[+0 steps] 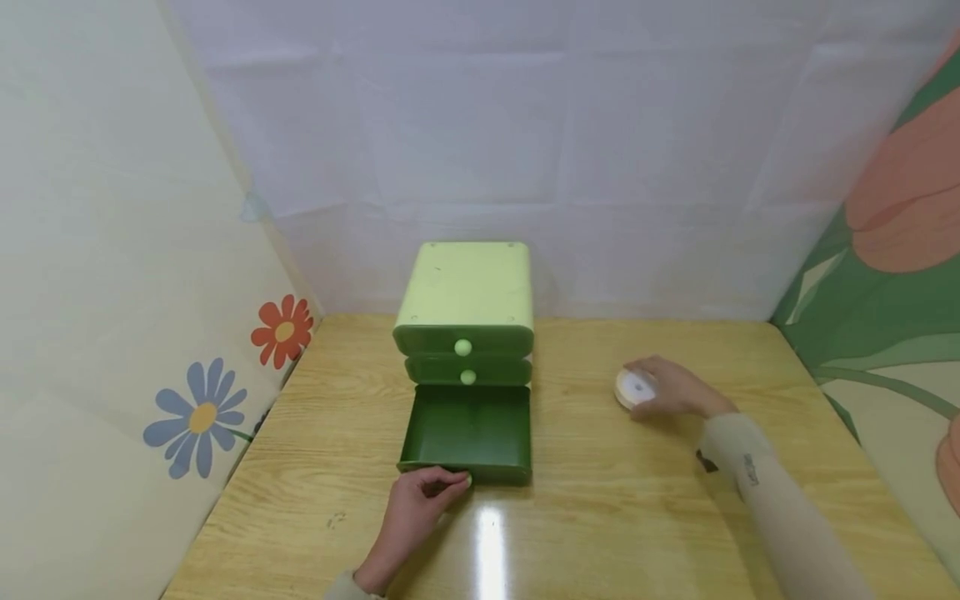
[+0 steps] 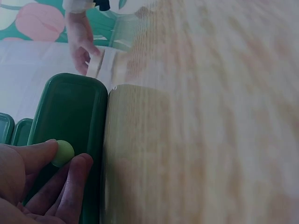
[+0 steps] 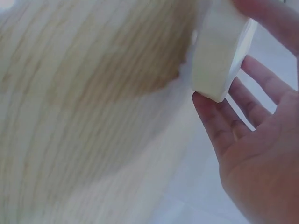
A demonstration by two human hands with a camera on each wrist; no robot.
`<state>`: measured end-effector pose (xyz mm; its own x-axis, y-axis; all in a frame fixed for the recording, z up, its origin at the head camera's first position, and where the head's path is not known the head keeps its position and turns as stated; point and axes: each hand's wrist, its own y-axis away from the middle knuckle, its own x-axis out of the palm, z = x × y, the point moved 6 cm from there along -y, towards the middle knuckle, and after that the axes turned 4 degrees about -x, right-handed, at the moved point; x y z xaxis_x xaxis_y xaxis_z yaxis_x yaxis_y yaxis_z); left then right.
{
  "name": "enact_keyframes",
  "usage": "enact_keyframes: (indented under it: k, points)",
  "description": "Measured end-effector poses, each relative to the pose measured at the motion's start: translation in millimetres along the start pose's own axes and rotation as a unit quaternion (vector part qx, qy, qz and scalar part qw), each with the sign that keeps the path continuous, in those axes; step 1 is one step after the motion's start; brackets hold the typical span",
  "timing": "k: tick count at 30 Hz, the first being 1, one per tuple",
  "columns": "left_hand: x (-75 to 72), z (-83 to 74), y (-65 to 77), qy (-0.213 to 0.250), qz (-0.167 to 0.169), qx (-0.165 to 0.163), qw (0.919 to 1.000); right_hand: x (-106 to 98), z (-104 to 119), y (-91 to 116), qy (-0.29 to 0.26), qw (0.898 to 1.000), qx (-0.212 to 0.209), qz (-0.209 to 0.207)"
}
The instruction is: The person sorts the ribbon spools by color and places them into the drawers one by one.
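Observation:
A small green drawer cabinet (image 1: 468, 287) stands on the table, and its bottom drawer (image 1: 472, 429) is pulled out toward me. My left hand (image 1: 415, 508) pinches that drawer's round light green knob (image 2: 65, 153) between thumb and fingers. To the right of the cabinet, my right hand (image 1: 671, 392) grips a flat, round, cream-white roll (image 1: 634, 389) with a small hole in its middle. Seen from the right wrist, the thumb is on one side of the roll's edge and the fingertips (image 3: 203, 100) are on the other. The roll is held close over the table.
Two more drawers with round knobs, the top one (image 1: 427, 340) and the middle one (image 1: 431, 370), sit above the pulled-out one. The wood-grain table (image 1: 592, 517) is bounded by a white cloth (image 1: 637, 167) behind and flower-printed panels on both sides.

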<state>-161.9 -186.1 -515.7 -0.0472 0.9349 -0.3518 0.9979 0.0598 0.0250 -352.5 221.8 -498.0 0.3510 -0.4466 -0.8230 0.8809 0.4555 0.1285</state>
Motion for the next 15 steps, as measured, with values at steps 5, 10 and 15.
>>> enact_keyframes:
  k: [5, 10, 15]
  points:
    - [0.3, -0.1, 0.2, -0.004, -0.001, -0.002, 1.0000, -5.8, 9.8, 1.6, -0.016, 0.999, -0.025, -0.016]
    - [-0.1, -0.6, 0.6, -0.007, 0.001, -0.005, 1.0000, -8.2, 19.5, 2.7, -0.011, 0.999, -0.038, -0.021]
    - [-0.2, -0.5, 0.9, -0.007, -0.001, -0.007, 0.9999, -9.2, 32.3, 6.5, -0.023, 0.999, -0.042, -0.022]
